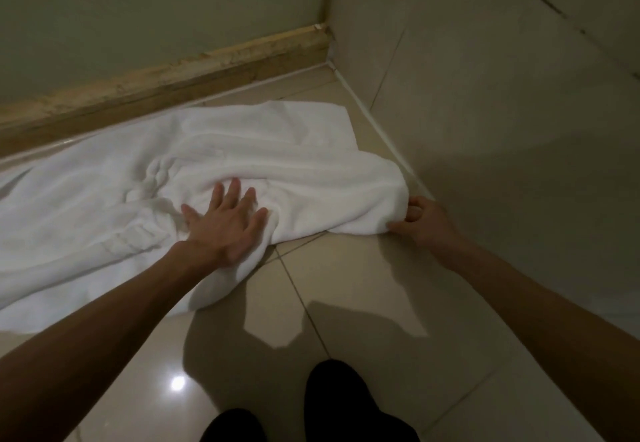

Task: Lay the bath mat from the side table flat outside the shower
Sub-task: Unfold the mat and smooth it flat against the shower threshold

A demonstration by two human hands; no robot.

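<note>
head view: bath mat (242,150) on the floor (363,303), half spread, still rumpled.

left hand (221,223) is released, palm flat and fingers splayed on the mat's near edge, pinning it. right hand (424,221) has its grip clenched on the mat's near corner, just beside the wall (485,130). between the two grips the cloth bunches into thick folds; beyond the left palm there's a ridged crease, and under the left wrist the edge is folded over. far side of the mat runs along the wooden skirting (173,74). risks, as i read it: pulling the corner further toward the wall just rides it up the base; pulling against the pinned palm keeps the folds locked in; glossy tile could let the whole mat slide instead of flattening.
</note>
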